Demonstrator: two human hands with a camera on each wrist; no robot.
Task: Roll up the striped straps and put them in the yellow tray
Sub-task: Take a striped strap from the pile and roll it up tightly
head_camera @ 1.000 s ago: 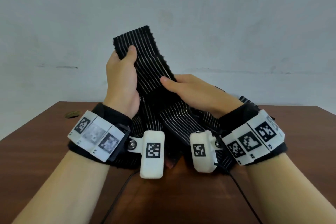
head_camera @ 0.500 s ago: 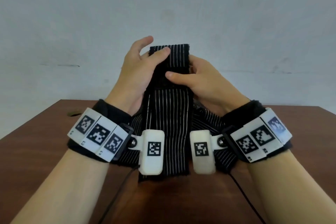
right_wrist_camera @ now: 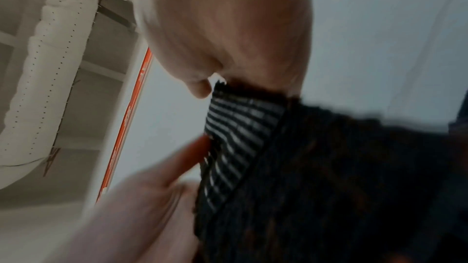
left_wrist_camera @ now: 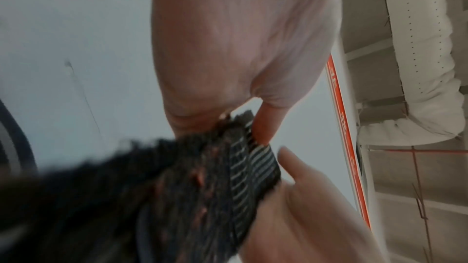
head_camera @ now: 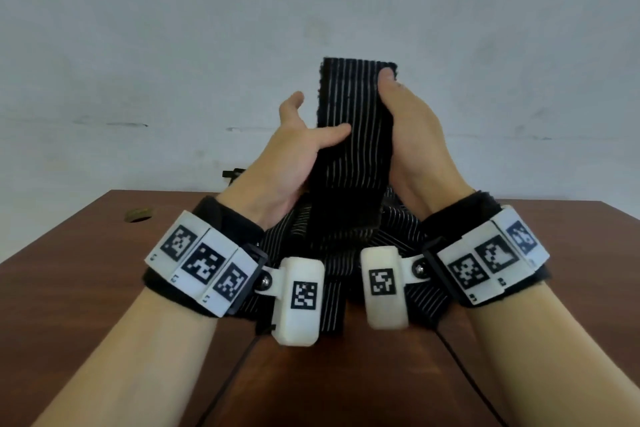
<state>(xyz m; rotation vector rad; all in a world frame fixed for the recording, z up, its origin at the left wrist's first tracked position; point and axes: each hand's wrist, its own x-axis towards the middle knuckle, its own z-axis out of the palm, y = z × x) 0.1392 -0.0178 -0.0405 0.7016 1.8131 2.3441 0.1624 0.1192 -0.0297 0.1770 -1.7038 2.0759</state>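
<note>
A black strap with thin white stripes (head_camera: 353, 156) stands upright above the table between my hands. My right hand (head_camera: 389, 87) grips its upper right edge near the top end, thumb on the front. My left hand (head_camera: 325, 139) holds the left edge lower down, thumb across the front and index finger lifted free. In the left wrist view the strap (left_wrist_camera: 243, 167) runs blurred past my thumb. In the right wrist view the strap's striped end (right_wrist_camera: 235, 127) lies under my palm. More striped straps (head_camera: 401, 222) lie heaped below the hands. The yellow tray is not in view.
A brown wooden table (head_camera: 86, 270) stretches ahead to a grey wall. A small brass-coloured ring (head_camera: 138, 215) sits at its far left. A dark object (head_camera: 235, 173) shows just behind the far edge. Thin cables (head_camera: 464, 367) trail from my wrist cameras.
The strap has been turned upright. My right hand climbed from its middle to the top end. My left hand dropped from the top to the middle, its index finger now lifted.
</note>
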